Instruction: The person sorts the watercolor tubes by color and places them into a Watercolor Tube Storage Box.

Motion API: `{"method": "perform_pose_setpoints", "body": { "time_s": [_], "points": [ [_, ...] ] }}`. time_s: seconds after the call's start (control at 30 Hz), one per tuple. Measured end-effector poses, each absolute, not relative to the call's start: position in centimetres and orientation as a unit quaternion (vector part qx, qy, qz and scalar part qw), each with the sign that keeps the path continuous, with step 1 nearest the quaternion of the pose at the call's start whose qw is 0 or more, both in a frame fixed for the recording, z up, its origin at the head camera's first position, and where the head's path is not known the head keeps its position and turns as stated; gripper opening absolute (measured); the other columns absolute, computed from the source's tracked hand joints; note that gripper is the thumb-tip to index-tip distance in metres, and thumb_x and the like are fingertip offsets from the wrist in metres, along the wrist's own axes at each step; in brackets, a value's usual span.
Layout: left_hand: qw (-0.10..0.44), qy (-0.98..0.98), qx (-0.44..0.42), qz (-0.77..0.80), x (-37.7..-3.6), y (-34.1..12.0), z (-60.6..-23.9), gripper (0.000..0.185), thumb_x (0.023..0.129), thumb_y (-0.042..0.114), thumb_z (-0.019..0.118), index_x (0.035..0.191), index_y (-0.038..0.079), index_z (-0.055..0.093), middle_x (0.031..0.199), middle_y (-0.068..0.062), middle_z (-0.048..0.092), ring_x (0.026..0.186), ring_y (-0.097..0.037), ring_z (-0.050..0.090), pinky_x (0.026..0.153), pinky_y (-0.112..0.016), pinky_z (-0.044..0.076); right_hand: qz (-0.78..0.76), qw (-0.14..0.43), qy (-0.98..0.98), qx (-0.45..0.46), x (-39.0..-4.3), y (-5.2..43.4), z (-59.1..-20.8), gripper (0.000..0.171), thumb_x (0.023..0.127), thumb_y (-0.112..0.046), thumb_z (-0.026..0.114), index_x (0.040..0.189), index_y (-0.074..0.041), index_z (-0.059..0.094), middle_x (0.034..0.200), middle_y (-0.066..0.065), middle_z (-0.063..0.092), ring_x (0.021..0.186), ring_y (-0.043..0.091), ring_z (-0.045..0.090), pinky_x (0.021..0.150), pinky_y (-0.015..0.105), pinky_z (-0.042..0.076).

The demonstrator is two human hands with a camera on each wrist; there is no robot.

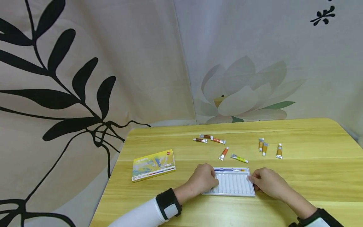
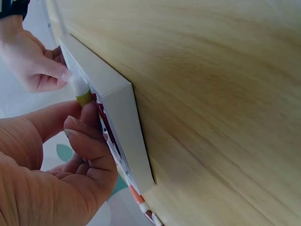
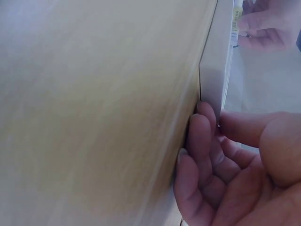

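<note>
A white ribbed plastic tray (image 1: pixel 233 185) lies on the table in the head view, a blue-handled paintbrush (image 1: pixel 227 170) along its far edge. At its left end my left hand (image 1: pixel 202 179) pinches a small paint tube (image 2: pixel 84 97) with a white cap and an olive-coloured band, held against the tray; most of the tube is hidden by the fingers. My right hand (image 1: pixel 267 183) grips the tray's right edge. In the right wrist view the thumb lies on top of that edge and the fingertips (image 3: pixel 200 129) are at its side and underneath.
A yellow paint box (image 1: pixel 154 165) lies left of the tray. Behind it are brown and orange-red tubes (image 1: pixel 217 141), another orange-red tube (image 1: pixel 223 154) and a yellow-green tube (image 1: pixel 239 158). Ochre tubes (image 1: pixel 265 149) lie at the back right. A patterned curtain (image 1: pixel 147 63) hangs behind the wooden table (image 1: pixel 317 164).
</note>
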State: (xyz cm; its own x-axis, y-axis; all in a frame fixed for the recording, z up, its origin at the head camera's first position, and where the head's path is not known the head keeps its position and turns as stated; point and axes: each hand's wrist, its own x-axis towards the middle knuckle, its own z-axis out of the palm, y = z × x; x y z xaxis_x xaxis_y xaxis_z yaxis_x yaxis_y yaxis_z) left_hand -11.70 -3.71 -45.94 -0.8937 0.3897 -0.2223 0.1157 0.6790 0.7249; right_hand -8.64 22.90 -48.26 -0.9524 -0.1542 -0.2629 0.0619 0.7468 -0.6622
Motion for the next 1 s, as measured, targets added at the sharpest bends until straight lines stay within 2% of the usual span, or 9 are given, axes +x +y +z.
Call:
{"method": "perform_pose_setpoints", "body": {
  "time_s": [0.1,0.17,0.4,0.63,1.0],
  "points": [
    [0.186,0.896,0.134,0.381,-11.73,-3.55,-45.84,0.014,0.086,-0.001,0.078,0.077,-0.001,0.068,0.063,0.001,0.050,0.050,-0.009,0.043,0.048,-0.022,0.034,-0.352,0.150,0.923,-0.028,-8.61,22.91,-48.16,0.026,0.103,-0.014,0.064,0.078,-0.011,0.066,0.062,-0.001,0.057,0.056,0.014,0.050,0.051,0.024,0.036],
    [0.188,0.895,0.128,0.383,-11.74,-3.46,-45.79,0.011,0.087,0.000,0.080,0.082,-0.001,0.070,0.065,-0.002,0.055,0.052,-0.010,0.047,0.049,-0.023,0.037,-0.351,0.149,0.924,-0.031,-8.62,22.91,-48.12,0.026,0.103,-0.015,0.064,0.077,-0.011,0.066,0.062,-0.001,0.057,0.056,0.014,0.050,0.051,0.024,0.035],
    [0.198,0.897,0.117,0.377,-11.72,-3.45,-45.84,0.018,0.089,0.005,0.082,0.077,0.002,0.069,0.064,0.000,0.053,0.054,-0.010,0.048,0.050,-0.022,0.037,-0.349,0.147,0.925,-0.033,-8.60,22.90,-48.09,0.026,0.103,-0.015,0.064,0.077,-0.012,0.066,0.062,-0.001,0.057,0.056,0.014,0.050,0.051,0.024,0.035],
    [0.199,0.900,0.124,0.368,-11.61,-3.79,-45.65,0.038,0.091,0.008,0.081,0.061,0.007,0.059,0.054,0.001,0.052,0.049,-0.009,0.046,0.046,-0.022,0.033,-0.351,0.147,0.924,-0.035,-8.60,22.95,-48.11,0.027,0.103,-0.015,0.064,0.076,-0.012,0.065,0.061,-0.001,0.056,0.055,0.014,0.049,0.051,0.024,0.035],
    [0.205,0.903,0.130,0.353,-11.56,-3.83,-45.46,0.042,0.092,0.007,0.079,0.055,0.008,0.058,0.045,0.007,0.046,0.042,-0.007,0.043,0.043,-0.020,0.029,-0.354,0.148,0.923,-0.033,-8.60,22.95,-48.17,0.026,0.103,-0.015,0.064,0.077,-0.012,0.066,0.062,-0.001,0.057,0.056,0.015,0.050,0.051,0.025,0.036]
  ]
}}
